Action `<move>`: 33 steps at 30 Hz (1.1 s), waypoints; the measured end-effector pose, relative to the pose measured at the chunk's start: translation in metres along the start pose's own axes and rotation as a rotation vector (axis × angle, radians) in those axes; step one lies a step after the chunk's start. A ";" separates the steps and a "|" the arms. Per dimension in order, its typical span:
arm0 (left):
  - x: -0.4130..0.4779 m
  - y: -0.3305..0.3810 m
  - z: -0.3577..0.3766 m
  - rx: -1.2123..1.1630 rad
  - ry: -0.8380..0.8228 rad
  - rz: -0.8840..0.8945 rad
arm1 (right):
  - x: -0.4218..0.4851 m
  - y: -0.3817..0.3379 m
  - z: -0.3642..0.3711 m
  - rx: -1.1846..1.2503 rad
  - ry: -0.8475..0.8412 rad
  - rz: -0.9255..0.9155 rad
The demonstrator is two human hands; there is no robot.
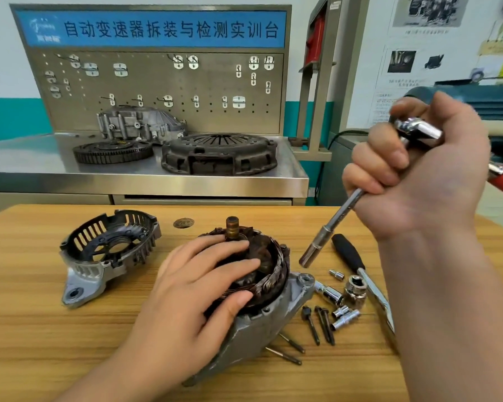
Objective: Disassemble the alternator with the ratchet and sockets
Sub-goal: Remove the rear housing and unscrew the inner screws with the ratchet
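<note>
- The alternator point(273, 311) sits on the near tabletop point(41, 343), at its middle.
- The left hand point(204, 282) rests flat on top of the alternator, in front of its upright shaft point(232, 227).
- A loose end cover point(108, 250) lies to the alternator's left, apart from it.
- A small disc point(183, 223) lies behind, between the two.
- Bolts point(321, 324) and sockets point(346, 314) lie just right of the alternator; a long handle point(360, 271) lies beyond them.
- The right hand point(418, 175) grips the ratchet point(418, 130) above these; its extension bar point(331, 227) slants down towards the alternator.
- Behind stands a metal bench point(70, 181) carrying a clutch cover point(219, 153), with a toothed ring point(112, 150) to its left and a housing point(140, 123) at the back, before a pegboard point(157, 82).
</note>
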State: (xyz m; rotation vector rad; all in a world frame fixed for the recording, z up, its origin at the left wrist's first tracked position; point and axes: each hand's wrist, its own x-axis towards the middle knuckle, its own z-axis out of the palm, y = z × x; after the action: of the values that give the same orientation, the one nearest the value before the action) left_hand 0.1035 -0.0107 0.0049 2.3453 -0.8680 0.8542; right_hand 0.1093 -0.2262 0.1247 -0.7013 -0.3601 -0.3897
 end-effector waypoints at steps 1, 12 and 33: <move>0.000 -0.002 0.000 -0.005 0.002 0.016 | 0.001 -0.002 -0.002 -0.004 0.009 -0.003; -0.007 -0.036 0.001 -0.066 0.040 0.071 | 0.003 0.002 -0.004 0.010 0.002 0.015; -0.013 -0.063 0.008 -0.491 -0.017 -0.229 | -0.010 0.025 0.011 -0.013 -0.120 0.125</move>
State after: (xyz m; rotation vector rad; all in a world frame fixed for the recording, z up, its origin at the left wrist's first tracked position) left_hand 0.1432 0.0321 -0.0243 1.9702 -0.7011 0.4626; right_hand 0.1098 -0.1986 0.1144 -0.7577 -0.4254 -0.2322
